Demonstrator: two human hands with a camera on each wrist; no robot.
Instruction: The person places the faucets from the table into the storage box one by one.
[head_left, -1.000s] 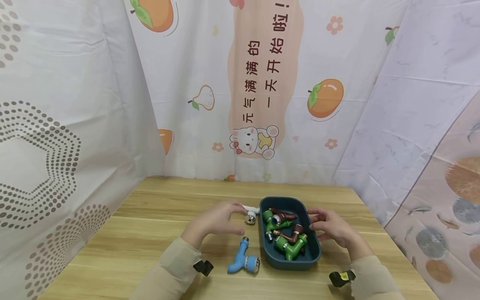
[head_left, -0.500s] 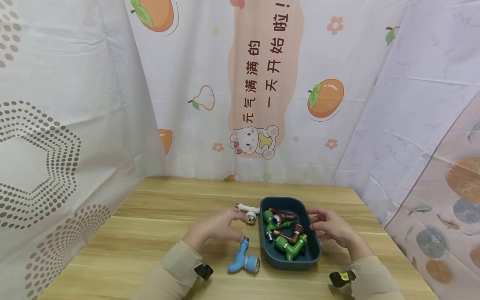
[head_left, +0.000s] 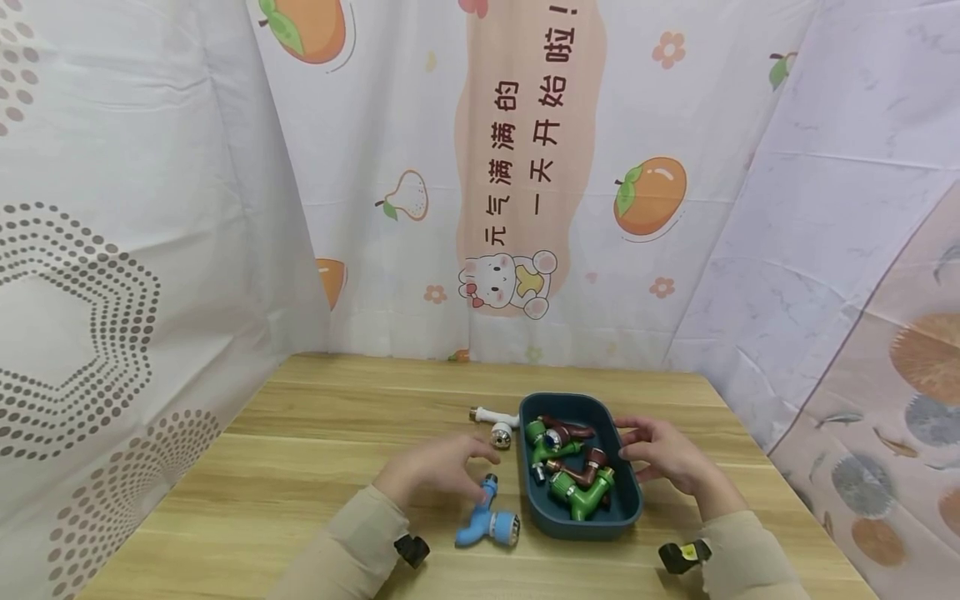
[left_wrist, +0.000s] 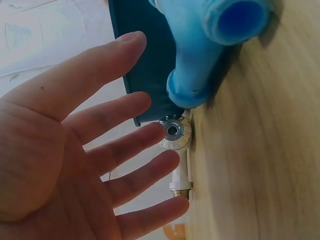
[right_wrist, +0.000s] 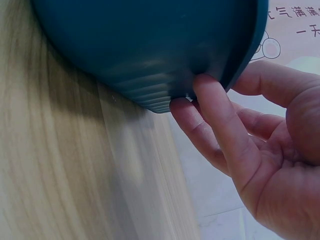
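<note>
My left hand hovers beside a blue plastic tap lying on the table, its thumb overlapping the tap's threaded end in the head view. In the left wrist view the fingers spread apart with nothing between them, and the blue tap lies just beyond. The fingers of my right hand rest against the outer right wall of a dark blue tub. Close up in the right wrist view, its fingertips touch the tub wall. Green taps and brown taps lie jumbled inside.
A white tap lies against the tub's far left side. The wooden table runs back to a printed curtain, with more cloth hanging on both sides.
My left hand has drawn back toward me from near the white tap to the blue tap, uncovering the white tap's end. The right hand and the tub stay put.
</note>
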